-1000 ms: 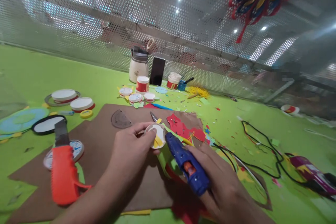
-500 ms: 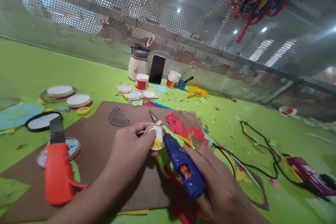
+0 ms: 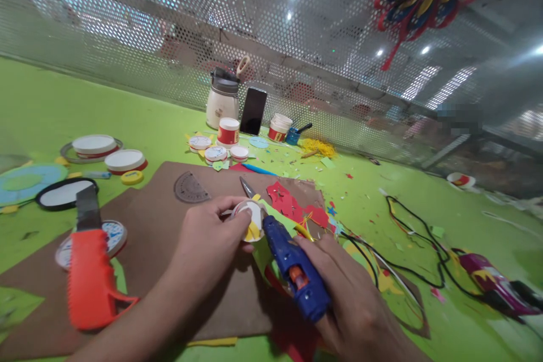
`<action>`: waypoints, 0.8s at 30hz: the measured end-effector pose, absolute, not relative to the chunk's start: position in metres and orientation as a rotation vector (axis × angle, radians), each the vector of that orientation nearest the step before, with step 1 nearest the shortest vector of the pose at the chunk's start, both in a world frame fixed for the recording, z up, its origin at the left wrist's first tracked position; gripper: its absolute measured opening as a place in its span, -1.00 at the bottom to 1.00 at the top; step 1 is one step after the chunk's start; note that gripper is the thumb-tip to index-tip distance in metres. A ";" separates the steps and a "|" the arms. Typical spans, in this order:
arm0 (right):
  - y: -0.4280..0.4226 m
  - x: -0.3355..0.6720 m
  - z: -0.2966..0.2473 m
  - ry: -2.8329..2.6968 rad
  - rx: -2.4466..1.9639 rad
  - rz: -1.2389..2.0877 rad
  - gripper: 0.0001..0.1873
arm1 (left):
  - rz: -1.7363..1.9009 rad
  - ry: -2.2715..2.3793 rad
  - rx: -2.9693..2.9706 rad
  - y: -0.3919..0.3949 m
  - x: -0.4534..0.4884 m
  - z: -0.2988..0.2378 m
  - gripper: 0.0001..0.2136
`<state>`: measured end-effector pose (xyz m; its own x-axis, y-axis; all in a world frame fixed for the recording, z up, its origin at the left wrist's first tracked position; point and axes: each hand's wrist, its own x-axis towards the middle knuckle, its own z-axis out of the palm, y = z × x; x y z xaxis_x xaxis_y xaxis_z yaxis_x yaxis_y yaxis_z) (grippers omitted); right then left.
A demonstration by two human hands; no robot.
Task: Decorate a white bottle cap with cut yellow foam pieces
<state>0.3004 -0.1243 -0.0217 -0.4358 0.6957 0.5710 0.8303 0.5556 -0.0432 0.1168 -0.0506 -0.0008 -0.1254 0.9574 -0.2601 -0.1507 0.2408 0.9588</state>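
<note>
Between the thumb and fingers of my left hand [image 3: 216,232] is a small round white lid [image 3: 257,216] with yellow paper pieces on it. My right hand [image 3: 348,288] is wrapped round a blue glue gun [image 3: 292,268], whose nozzle tip meets or nearly meets the lid's right edge; I cannot tell which. Both hands are over a brown board [image 3: 148,237]. Past them on the board lie a clear protractor [image 3: 192,187], a pointed metal blade [image 3: 246,186] partly hidden by my left hand, and red cut paper [image 3: 285,203].
An orange-handled saw or knife [image 3: 91,277] lies at the left, across a round lid. White lids [image 3: 125,160], a jug [image 3: 223,104], a phone [image 3: 253,111] and paper cups [image 3: 280,127] stand farther back. Black cable [image 3: 418,226] and a purple device [image 3: 492,283] lie at the right.
The view has shifted very slightly, so table items sit a little farther left. Both hands keep nearly the same pose, with the glue gun tip still at the lid's edge.
</note>
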 end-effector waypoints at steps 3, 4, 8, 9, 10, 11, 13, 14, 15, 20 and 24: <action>-0.126 0.301 -0.025 -2.250 -1.231 -0.349 -0.56 | 1.164 1.322 0.857 -0.052 0.117 0.001 -0.77; -0.126 0.301 -0.025 -2.247 -1.233 -0.350 -0.56 | 1.159 1.323 0.858 -0.052 0.117 0.001 -0.77; -0.127 0.302 -0.027 -2.236 -1.254 -0.336 -0.56 | 1.150 1.316 0.859 -0.051 0.115 -0.002 -0.74; -0.127 0.302 -0.028 -2.236 -1.258 -0.329 -0.55 | 1.143 1.311 0.866 -0.050 0.115 -0.002 -0.74; -0.127 0.302 -0.028 -2.235 -1.258 -0.323 -0.55 | 1.139 1.304 0.870 -0.049 0.114 -0.003 -0.73; -0.127 0.302 -0.028 -2.234 -1.257 -0.319 -0.55 | 1.141 1.297 0.867 -0.049 0.114 -0.003 -0.73; -0.128 0.302 -0.028 -2.230 -1.255 -0.317 -0.54 | 1.157 1.291 0.849 -0.048 0.114 -0.004 -0.74; -0.128 0.302 -0.028 -2.226 -1.254 -0.317 -0.53 | 1.164 1.291 0.841 -0.048 0.114 -0.003 -0.74; -0.128 0.302 -0.027 -2.223 -1.255 -0.318 -0.53 | 1.166 1.291 0.840 -0.049 0.113 -0.003 -0.74; -0.129 0.302 -0.027 -2.212 -1.267 -0.318 -0.54 | 1.139 1.304 0.882 -0.048 0.112 -0.004 -0.76; -0.129 0.302 -0.028 -2.219 -1.261 -0.281 -0.52 | 1.118 1.294 0.883 -0.048 0.111 -0.005 -0.72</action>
